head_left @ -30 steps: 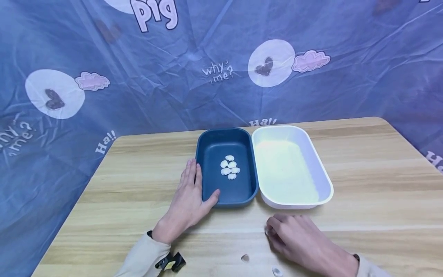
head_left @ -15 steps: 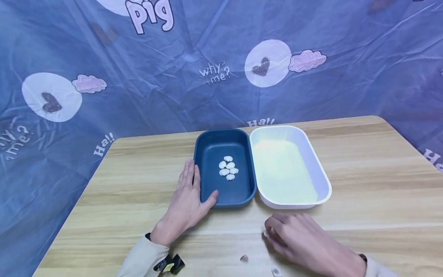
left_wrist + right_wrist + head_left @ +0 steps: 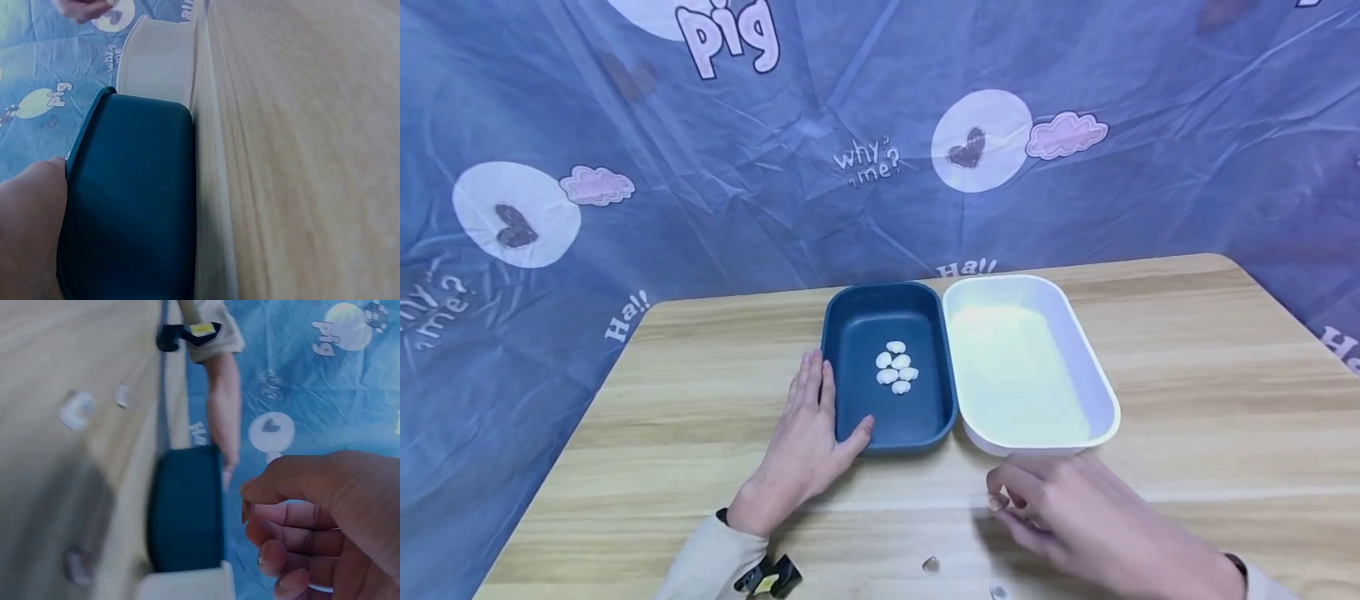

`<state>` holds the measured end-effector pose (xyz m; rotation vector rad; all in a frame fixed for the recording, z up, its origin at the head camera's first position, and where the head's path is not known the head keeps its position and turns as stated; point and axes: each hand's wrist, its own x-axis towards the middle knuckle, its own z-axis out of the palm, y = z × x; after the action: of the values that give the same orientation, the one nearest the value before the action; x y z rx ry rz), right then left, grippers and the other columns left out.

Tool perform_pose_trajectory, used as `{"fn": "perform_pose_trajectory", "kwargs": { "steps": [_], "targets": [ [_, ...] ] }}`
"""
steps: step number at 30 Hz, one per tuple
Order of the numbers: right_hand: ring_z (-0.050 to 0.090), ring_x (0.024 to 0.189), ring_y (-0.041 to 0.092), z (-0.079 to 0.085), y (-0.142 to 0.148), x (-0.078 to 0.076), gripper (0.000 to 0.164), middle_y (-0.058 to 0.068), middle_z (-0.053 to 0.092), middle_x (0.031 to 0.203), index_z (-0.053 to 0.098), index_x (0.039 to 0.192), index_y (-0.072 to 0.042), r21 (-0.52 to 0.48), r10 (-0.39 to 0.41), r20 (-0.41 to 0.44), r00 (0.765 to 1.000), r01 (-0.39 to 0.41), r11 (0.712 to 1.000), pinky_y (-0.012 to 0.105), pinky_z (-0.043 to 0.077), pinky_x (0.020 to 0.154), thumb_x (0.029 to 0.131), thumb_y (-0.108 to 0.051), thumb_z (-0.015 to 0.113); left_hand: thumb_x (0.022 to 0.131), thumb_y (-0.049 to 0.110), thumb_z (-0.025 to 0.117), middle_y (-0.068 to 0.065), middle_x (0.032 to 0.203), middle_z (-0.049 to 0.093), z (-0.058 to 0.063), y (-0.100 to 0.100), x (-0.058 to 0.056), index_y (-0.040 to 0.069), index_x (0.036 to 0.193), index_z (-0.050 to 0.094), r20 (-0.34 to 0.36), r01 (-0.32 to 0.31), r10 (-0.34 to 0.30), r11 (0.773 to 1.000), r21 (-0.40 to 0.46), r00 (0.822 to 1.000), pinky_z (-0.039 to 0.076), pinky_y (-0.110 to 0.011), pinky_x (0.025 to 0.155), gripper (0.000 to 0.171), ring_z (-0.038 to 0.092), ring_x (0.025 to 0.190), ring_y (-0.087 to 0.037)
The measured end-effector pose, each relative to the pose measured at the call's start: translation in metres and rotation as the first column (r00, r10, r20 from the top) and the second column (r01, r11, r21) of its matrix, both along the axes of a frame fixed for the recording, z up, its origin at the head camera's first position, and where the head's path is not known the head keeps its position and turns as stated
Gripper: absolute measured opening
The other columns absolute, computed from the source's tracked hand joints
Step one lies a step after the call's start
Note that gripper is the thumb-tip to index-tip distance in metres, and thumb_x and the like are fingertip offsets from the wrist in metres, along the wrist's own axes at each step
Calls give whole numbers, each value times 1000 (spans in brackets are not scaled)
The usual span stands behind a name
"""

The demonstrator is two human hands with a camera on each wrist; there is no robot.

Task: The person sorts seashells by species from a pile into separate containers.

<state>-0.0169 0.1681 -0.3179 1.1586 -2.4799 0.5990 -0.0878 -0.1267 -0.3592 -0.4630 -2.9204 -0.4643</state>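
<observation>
Six white shells (image 3: 901, 362) are clustered inside the blue tray (image 3: 895, 427); white tray (image 3: 1022, 367) set just beside it. Blue tray's left side is touched by the straight-fingered left hand (image 3: 805, 437). Small shell-like piece (image 3: 246, 512) is pinched between the right hand's (image 3: 1067, 512) thumb and forefinger, over the surface (image 3: 625, 467), near the white tray's near end.

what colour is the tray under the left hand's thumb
The tray is dark blue, best seen in the head view.

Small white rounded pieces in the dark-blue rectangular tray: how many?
6 small white rounded pieces, clustered in the dark-blue rectangular tray: one at the back, two next, two nearer, one at the front. Any beneath them would be hidden.
</observation>
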Motion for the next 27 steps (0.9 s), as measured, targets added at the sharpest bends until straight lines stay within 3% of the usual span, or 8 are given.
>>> {"fn": "perform_pose_trajectory", "kwargs": {
  "steps": [6,10,15,27],
  "targets": [
    [38,59,-11,18,21,-17,23,-26,45,74,61,85,-30,-9,-97,-19,995,97,995,7,30,50,75,-14,74,90,56,51,-25,158,10,1,-1,-1,-12,146,25,-16,6,-6,1000,-2,1000,15,-46,117,92,7,147,-35],
    [37,57,-10,20,39,-40,21,-25,44,70,63,84,-27,6,-150,-40,988,150,989,11,31,48,73,-13,74,90,56,51,-25,158,9,0,0,-1,-13,146,25,-11,6,-6,1000,0,1000,15,-46,117,92,8,146,-36],
    [40,56,-8,15,54,-73,21,-24,46,67,64,81,-21,48,-150,-25,988,151,987,17,36,48,71,-8,77,91,57,50,-24,158,8,0,0,-1,-12,146,25,-7,6,-6,1000,-1,1000,15,-46,117,92,7,146,-36],
    [43,59,2,1,47,-127,16,-15,49,65,64,80,-18,302,-160,193,968,97,948,22,38,52,77,-4,72,90,57,51,-24,159,8,0,0,1,-11,147,25,5,-4,4,1000,-2,1000,15,-46,117,92,5,147,-34]
  ]
}}
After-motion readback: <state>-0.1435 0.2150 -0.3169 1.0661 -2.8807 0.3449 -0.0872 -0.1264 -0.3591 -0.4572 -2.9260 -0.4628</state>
